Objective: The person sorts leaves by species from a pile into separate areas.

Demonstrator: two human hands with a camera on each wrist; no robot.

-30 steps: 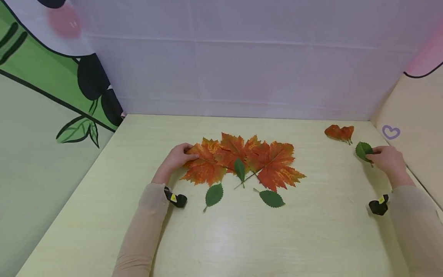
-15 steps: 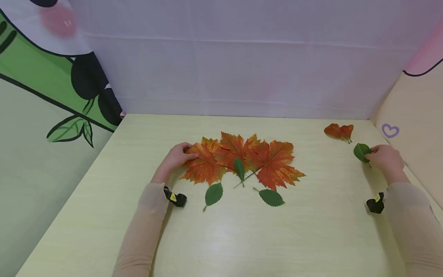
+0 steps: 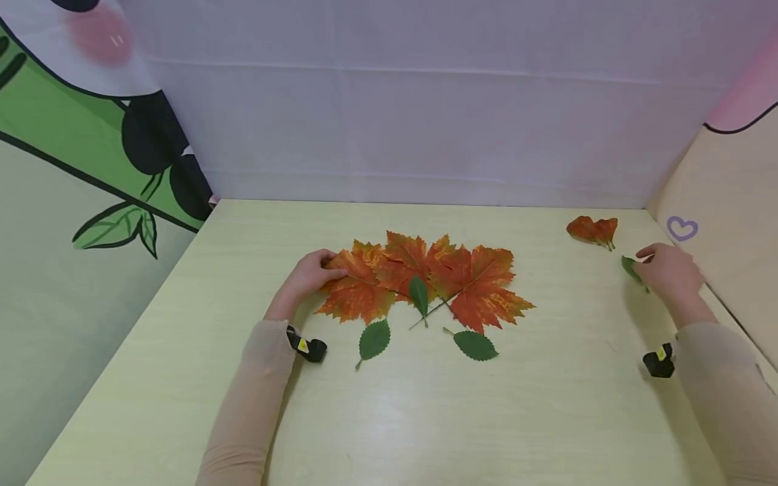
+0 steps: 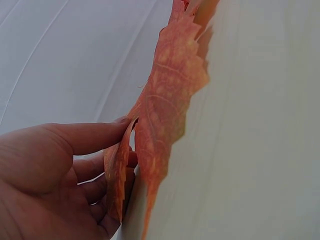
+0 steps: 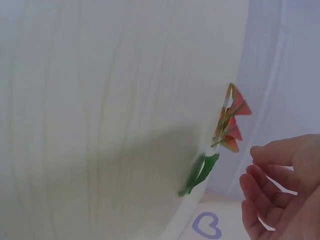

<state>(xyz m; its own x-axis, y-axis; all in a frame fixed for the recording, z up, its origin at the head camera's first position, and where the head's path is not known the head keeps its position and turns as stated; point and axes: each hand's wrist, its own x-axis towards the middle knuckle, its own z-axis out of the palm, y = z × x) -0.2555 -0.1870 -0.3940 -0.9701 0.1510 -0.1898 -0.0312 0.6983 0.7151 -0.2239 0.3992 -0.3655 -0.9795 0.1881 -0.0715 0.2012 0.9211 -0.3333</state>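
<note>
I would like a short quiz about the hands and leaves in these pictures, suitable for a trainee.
1. Which hand pinches an orange leaf?
2. True or false: the right hand is apart from the nearest green leaf.
3. How many loose green leaves does the head view show?

Key:
1. The left hand.
2. True; the right wrist view shows a gap.
3. Four.

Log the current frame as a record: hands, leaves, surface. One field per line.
left hand: pinches leftmost orange leaf
right hand: holds nothing; near far-right green leaf, apart from it
middle green leaf: overlaps orange leaves
other green leaves: two, nearer the person
reddish leaves: far right, toward back
surface: pale table
</note>
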